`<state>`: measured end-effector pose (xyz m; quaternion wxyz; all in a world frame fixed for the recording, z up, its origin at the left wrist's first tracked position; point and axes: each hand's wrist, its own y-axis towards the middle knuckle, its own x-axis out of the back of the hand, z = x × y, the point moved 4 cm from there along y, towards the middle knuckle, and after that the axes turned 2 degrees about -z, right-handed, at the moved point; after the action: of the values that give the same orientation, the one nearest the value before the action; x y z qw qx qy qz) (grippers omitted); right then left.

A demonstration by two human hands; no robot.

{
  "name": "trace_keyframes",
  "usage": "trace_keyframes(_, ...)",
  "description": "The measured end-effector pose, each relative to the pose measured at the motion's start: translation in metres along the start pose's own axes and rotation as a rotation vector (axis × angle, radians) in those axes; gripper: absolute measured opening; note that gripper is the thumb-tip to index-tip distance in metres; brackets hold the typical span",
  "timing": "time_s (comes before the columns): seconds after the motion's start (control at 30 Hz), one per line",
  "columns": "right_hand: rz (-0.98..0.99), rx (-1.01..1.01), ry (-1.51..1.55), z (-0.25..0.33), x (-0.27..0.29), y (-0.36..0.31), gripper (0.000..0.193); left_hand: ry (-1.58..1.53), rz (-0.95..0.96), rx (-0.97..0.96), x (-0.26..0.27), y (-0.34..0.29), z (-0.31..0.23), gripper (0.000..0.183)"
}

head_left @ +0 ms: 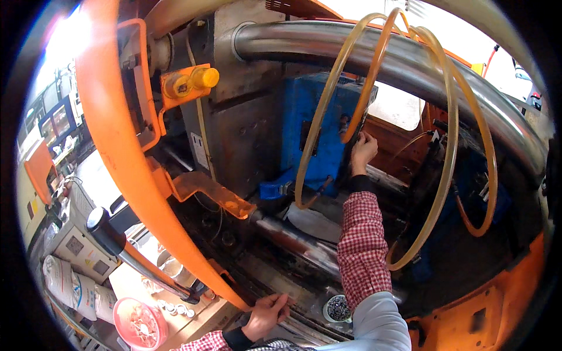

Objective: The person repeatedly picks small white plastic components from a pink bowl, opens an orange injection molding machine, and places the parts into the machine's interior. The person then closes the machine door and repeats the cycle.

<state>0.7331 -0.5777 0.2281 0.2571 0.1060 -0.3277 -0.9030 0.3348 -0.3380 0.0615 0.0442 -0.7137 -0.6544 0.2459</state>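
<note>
My right hand [364,151] reaches forward into the machine, at the right edge of a blue metal block [300,126]. Its fingers are curled together there; whatever they hold, if anything, is hidden. Close by its fingertips, a yellowish hose [358,111] ends at a fitting on the block. My left hand [266,316] is low, beside the foot of the orange frame [132,158]. Its thumb and fingers are pressed together, and nothing can be made out between them. A light cup of dark bits [338,308] stands to the right of it, below my right forearm.
A thick steel bar [328,44] crosses above my right hand, with looped hoses [449,152] hanging over it. A lower bar [298,241] runs beneath. At left are a black-handled lever [120,243], a pink basin [140,322] and white sacks [79,286]. An orange panel [474,316] borders the right.
</note>
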Motion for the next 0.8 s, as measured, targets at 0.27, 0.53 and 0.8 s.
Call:
trace_keyframes(0.27, 0.244, -0.038, 0.086, 0.0, -0.004, -0.009, 0.041, -0.123, 0.13, 0.021, 0.0, 0.006, 0.015, 0.026)
trace_keyframes(0.53, 0.957, 0.26, 0.281, 0.102, 0.188, -0.17, 0.013, -0.244, 0.041, 0.078, -0.005, 0.011, 0.0, 0.034)
trace_keyframes(0.8, 1.0, 0.208, 0.024, 0.084, 0.302, -0.291, 0.015, -0.181, 0.153, 0.157, -0.034, 0.011, 0.032, 0.037)
